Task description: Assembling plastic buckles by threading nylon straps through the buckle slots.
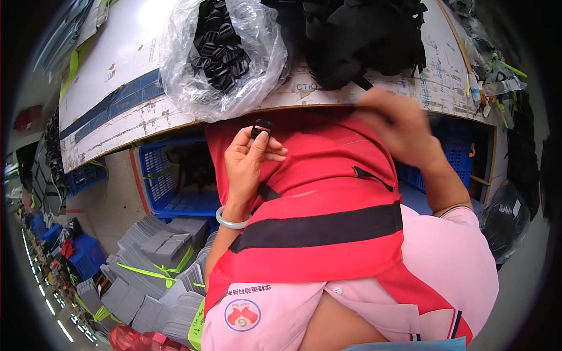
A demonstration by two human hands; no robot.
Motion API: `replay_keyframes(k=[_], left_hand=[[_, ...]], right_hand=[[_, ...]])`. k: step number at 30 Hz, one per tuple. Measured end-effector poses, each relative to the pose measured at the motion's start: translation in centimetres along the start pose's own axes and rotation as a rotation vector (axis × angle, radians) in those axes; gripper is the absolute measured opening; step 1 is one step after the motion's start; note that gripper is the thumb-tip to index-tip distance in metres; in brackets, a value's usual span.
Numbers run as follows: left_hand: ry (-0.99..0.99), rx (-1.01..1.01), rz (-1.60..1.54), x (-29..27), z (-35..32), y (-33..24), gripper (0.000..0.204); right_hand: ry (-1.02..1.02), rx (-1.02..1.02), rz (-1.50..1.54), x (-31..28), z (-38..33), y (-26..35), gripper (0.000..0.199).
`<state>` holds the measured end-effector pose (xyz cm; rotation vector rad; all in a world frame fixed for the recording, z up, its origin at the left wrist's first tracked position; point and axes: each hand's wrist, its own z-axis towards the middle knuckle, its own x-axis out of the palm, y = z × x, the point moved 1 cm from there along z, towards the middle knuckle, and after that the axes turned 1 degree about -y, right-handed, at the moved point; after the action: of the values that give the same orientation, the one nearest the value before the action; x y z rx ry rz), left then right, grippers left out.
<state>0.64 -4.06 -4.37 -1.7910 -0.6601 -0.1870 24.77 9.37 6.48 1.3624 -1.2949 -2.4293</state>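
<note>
My left hand [247,157] holds a small black plastic buckle [261,127] between thumb and fingers, just off the table's front edge. My right hand [393,114] is smeared by motion at that same edge, farther right. Next to its fingers, a black strap end [362,83] sticks out from a pile of black strap pieces [357,44] on the table; whether the hand touches it, I cannot tell. A clear plastic bag [266,73] of black buckles [219,52] lies open on the table, beyond my left hand.
The worn white table [132,50] spans the front. Under it stand blue plastic crates [158,175]. Stacks of grey flat pieces [167,245], tied with bright green strips, fill the lower left. A black plastic bag [506,219] is at the right. A red apron [316,164] covers my lap.
</note>
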Motion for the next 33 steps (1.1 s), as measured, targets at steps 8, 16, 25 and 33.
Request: replay_keyframes(k=[8, 16, 25, 33], left_hand=[[-0.134, 0.138, 0.335, -1.7, -1.4, -1.9, 0.017], [-0.064, 0.074, 0.081, -0.6, -0.6, -0.5, 0.018], [-0.103, 0.436, 0.456, -0.4, -0.2, 0.6, 0.02], [-0.146, 0.721, 0.807, 0.4, 0.2, -0.3, 0.023]], right_hand=[[0.329, -0.142, 0.22, 6.6, 1.8, -0.6, 0.016], [0.279, 0.64, 1.137, 11.9, 3.1, 1.4, 0.015], [0.14, 0.805, 1.345, 13.5, 3.0, 0.8, 0.02], [-0.025, 0.792, 1.408, 13.6, 3.3, 1.1, 0.027]])
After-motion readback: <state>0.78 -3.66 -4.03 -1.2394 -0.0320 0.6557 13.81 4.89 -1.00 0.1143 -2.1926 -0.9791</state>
